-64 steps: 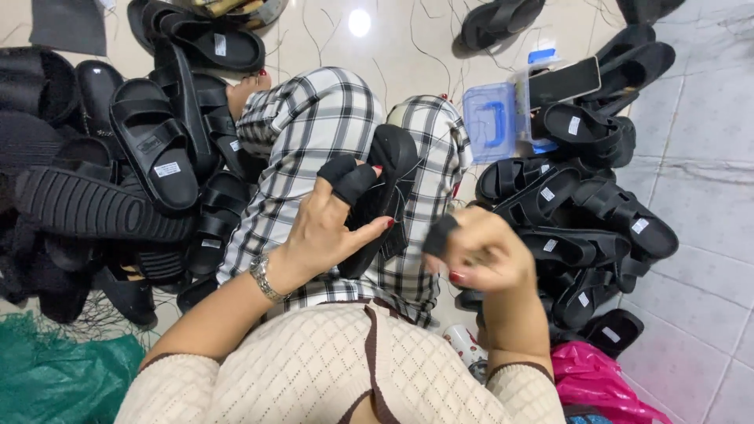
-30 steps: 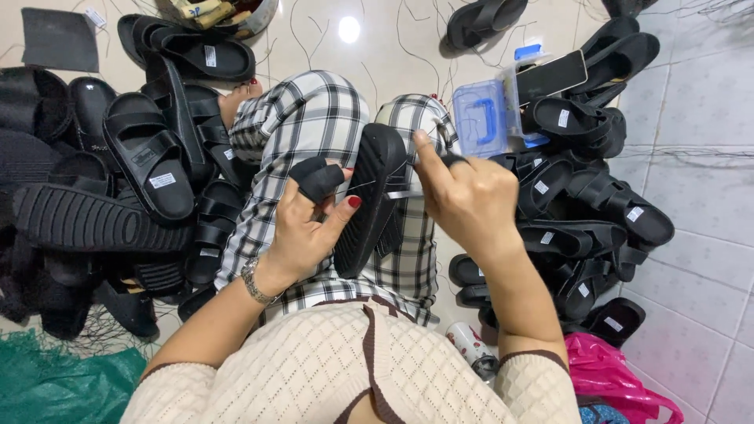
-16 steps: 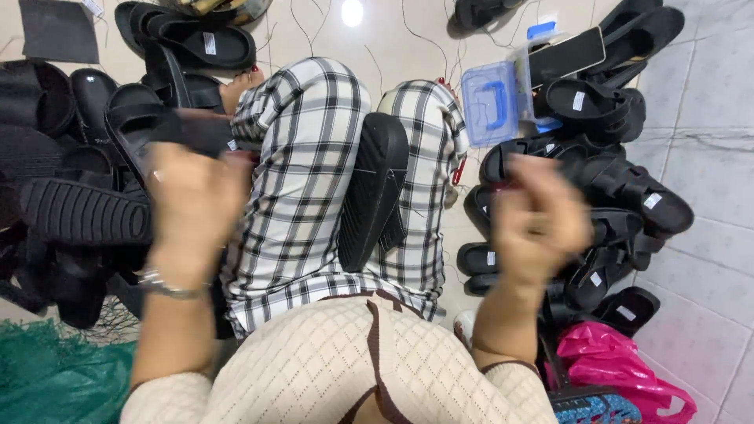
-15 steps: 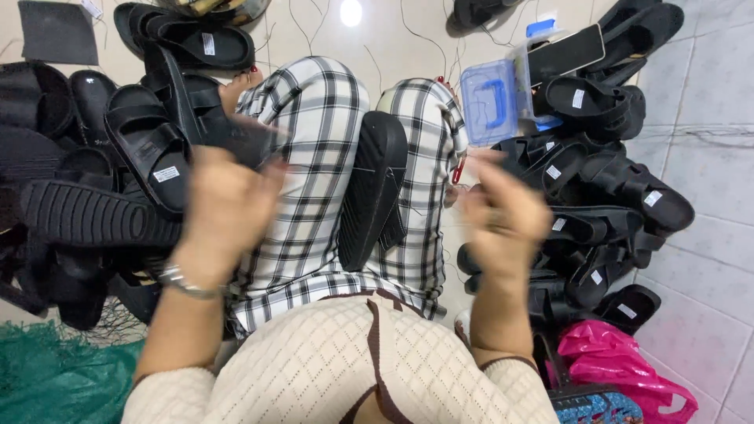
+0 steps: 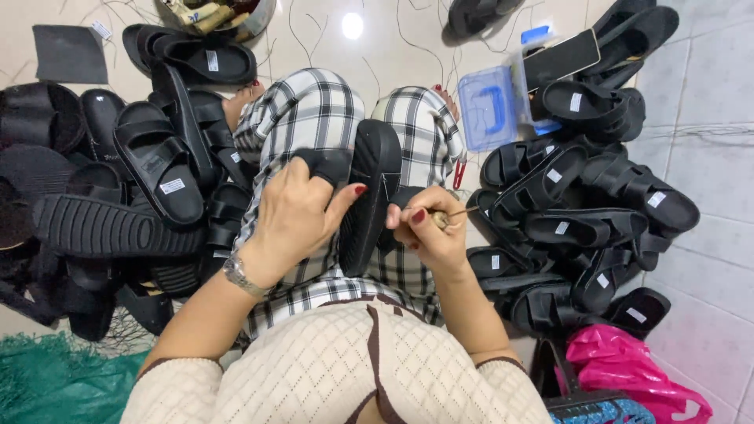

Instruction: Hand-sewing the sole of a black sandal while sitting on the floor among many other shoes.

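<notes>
A black sandal stands on its edge between my knees, sole toward the right, resting on my checked trousers. My left hand grips its black strap from the left, thumb against the sole. My right hand is closed on a thin wooden-handled awl, its fingers touching the sandal's right side. A metal watch sits on my left wrist.
Piles of black sandals lie on the tiled floor to the left and right. A clear blue plastic box stands beyond my right knee. Green netting is at bottom left, a pink bag at bottom right. Loose threads trail ahead.
Both hands had swung apart, away from the sandal, blurred. Now they are back on it: the left grips the strap, the right holds the awl against its side.
</notes>
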